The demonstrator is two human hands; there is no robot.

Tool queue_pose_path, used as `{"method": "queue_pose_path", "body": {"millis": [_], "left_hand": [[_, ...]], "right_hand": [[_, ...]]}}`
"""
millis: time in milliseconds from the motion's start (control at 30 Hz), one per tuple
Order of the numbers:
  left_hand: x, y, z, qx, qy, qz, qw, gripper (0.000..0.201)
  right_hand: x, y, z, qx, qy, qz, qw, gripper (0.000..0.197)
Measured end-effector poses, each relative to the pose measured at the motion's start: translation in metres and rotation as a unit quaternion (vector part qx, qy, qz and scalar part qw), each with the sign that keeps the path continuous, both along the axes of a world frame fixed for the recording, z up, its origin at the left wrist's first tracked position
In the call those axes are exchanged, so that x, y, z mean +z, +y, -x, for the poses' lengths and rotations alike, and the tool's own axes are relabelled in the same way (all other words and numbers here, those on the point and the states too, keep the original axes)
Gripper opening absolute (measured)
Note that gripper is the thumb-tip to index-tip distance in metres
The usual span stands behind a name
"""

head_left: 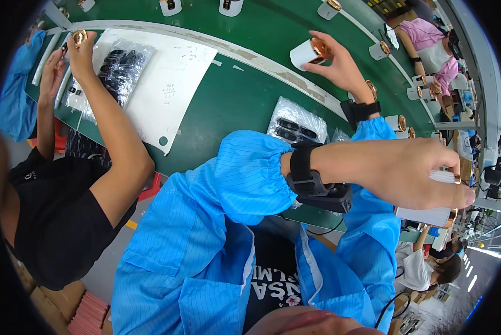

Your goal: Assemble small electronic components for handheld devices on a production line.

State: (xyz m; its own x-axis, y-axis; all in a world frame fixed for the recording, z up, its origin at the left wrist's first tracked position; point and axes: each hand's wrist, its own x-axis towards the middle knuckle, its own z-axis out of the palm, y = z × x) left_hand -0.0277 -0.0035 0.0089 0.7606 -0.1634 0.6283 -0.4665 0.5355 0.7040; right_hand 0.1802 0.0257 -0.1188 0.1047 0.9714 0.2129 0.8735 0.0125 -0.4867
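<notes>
My arms cross in front of me. Toward the back of the bench, my right hand [342, 70] is closed by thumb and fingers round a white cylindrical housing [303, 55] with a shiny copper-coloured end. My left hand [412, 173] reaches across to the right, gripping another white cylindrical housing [423, 215] with a copper-coloured rim. The hand covers its middle, so I cannot tell whether the white part between the fingers belongs to the same piece. Both wrists wear black straps. Below my forearms lies a clear plastic bag [298, 120] with several black parts.
Several similar white housings [379, 51] stand along the green line [261, 28] past a pale rail. On the left, a co-worker's hand [82, 58] holds a gold round part above bagged black parts [122, 67] and a white sheet [172, 95]. A metal post [479, 84] rises right.
</notes>
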Motion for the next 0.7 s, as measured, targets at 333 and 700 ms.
{"method": "queue_pose_path", "body": {"millis": [333, 700], "left_hand": [[0.002, 0.001, 0.003, -0.06, 0.065, -0.06, 0.994, 0.07], [0.005, -0.002, 0.014, -0.095, 0.106, -0.079, 0.987, 0.07]], "right_hand": [[0.034, -0.022, 0.08, -0.078, 0.362, 0.053, 0.927, 0.072], [0.086, -0.066, 0.153, 0.0, 0.413, 0.094, 0.906, 0.075]]}}
